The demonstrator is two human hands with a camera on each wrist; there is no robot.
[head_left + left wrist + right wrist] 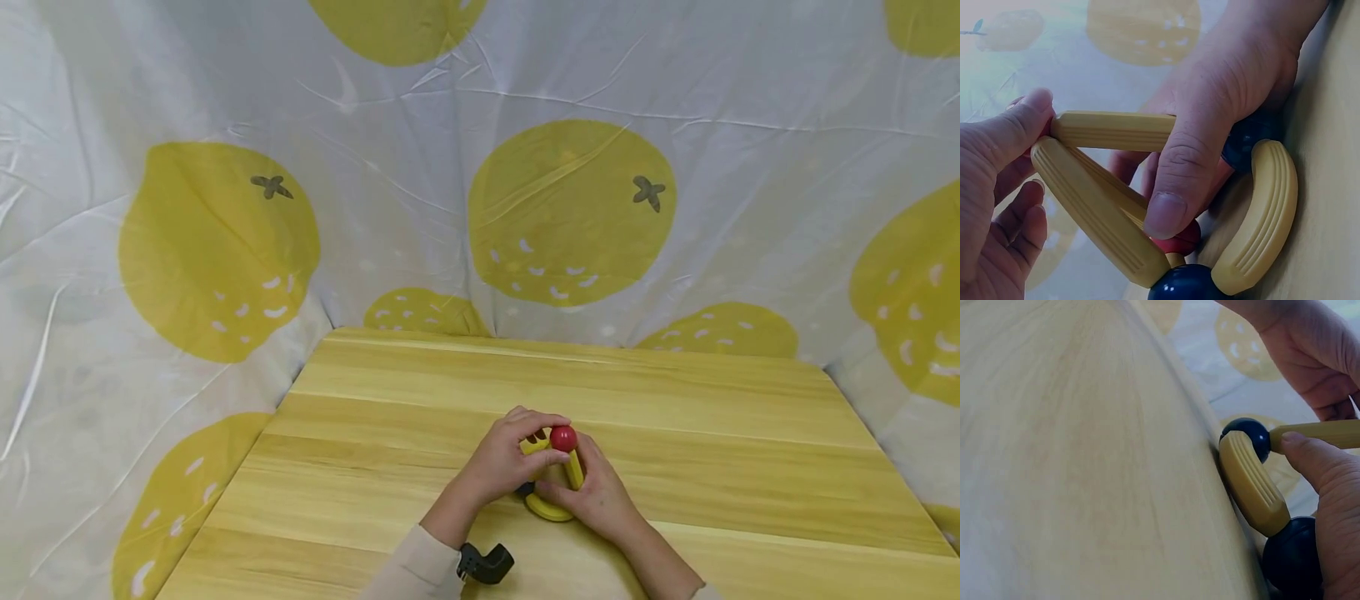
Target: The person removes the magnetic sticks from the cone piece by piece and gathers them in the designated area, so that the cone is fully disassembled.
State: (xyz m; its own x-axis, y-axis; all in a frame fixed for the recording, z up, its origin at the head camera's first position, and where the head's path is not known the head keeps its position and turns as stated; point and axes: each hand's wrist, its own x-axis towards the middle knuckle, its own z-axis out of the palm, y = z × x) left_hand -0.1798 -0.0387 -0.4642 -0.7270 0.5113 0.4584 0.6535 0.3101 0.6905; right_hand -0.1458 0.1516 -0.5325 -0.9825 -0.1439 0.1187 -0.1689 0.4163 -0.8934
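On the table, both hands hold a small frame of yellow sticks and coloured balls. My left hand [498, 454] pinches the red ball [563, 438] at its top between thumb and fingers. Several straight yellow sticks [1094, 215] slope down from that ball. My right hand [600, 500] grips one straight stick [1329, 433] low down, thumb in front and fingers behind. At the base, a curved yellow stick [1263, 219] joins two dark blue balls [1291, 556]. A second red ball [1180, 242] shows partly behind the right thumb. The right hand hides part of the frame.
The wooden table [360, 433] reaches back to a hanging cloth [390, 208] printed with yellow fruit, which also encloses the sides. A black device [486, 564] is at the left wrist, over the table's near part.
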